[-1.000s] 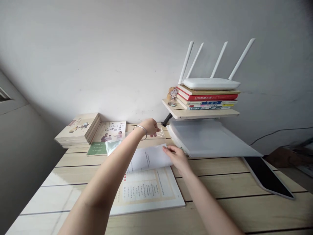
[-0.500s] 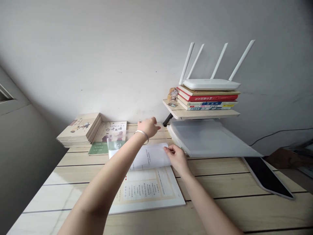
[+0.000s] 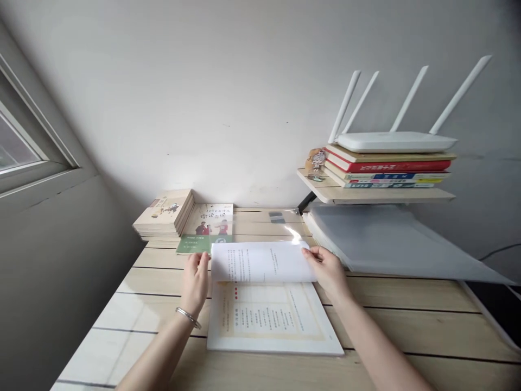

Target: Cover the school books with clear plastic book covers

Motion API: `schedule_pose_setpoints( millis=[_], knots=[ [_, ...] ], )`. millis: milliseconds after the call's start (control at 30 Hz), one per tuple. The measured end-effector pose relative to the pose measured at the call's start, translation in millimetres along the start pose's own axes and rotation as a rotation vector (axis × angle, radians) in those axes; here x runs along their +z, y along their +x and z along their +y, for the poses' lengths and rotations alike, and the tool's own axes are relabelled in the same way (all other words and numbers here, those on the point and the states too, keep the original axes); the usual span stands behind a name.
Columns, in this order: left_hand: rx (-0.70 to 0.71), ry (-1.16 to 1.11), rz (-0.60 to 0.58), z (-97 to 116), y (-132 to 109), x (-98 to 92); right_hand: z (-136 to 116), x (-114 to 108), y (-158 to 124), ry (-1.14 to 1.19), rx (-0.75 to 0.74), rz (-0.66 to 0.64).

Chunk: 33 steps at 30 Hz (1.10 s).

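An open book (image 3: 277, 342) lies on the slatted wooden table, its lower page printed with text inside a tan border. Over its far part stands a lifted white page (image 3: 252, 260) with lines of print. My right hand (image 3: 328, 271) pinches that page at its right edge, thumb on top. At the left edge is my left hand (image 3: 195, 282), wearing a silver bracelet, its fingers bent and close together; whatever lies between their tips is hidden. Behind the page a clear plastic sheet (image 3: 291, 231) catches the light.
A book stack (image 3: 163, 214) and a green-and-white book (image 3: 207, 228) are at the back left. On the right, a small raised shelf (image 3: 382, 195) bears books and a white router (image 3: 394, 142). Below it lie translucent folders (image 3: 391, 244), beside a dark tablet-like slab (image 3: 496, 315).
My left hand has come back from beyond the book to the page's left edge. My right hand still holds the page's right edge. The view has turned left.
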<state>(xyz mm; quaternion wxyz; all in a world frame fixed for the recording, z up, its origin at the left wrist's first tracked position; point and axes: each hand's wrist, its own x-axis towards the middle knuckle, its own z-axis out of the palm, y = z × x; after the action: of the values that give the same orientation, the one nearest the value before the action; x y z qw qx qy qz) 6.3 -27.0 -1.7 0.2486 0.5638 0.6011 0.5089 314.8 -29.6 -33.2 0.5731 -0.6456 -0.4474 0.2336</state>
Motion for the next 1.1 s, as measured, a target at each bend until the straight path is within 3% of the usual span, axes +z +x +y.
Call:
schedule_pose_setpoints(
  millis=[67, 367, 667, 867, 1100],
  knots=[
    [-0.006, -0.078, -0.04, -4, -5, 7.6, 4, 0, 1, 0.002, 0.008, -0.003],
    [-0.009, -0.228, 0.012, -20, -10, 26.2, 10, 3, -1, 0.105, 0.029, -0.026],
    [0.16, -0.11, 0.197, -29, -15, 40.5, 0, 6, -7, 0.388, 0.233, -0.03],
    [0.185, -0.059, 0.184, -28, -13, 39.7, 5, 6, -7, 0.368, 0.157, -0.008],
    [0.073, -0.033, 0.124, -23, 3, 30.7, 11, 17, -13, 0.151, 0.028, 0.032]
  ],
)
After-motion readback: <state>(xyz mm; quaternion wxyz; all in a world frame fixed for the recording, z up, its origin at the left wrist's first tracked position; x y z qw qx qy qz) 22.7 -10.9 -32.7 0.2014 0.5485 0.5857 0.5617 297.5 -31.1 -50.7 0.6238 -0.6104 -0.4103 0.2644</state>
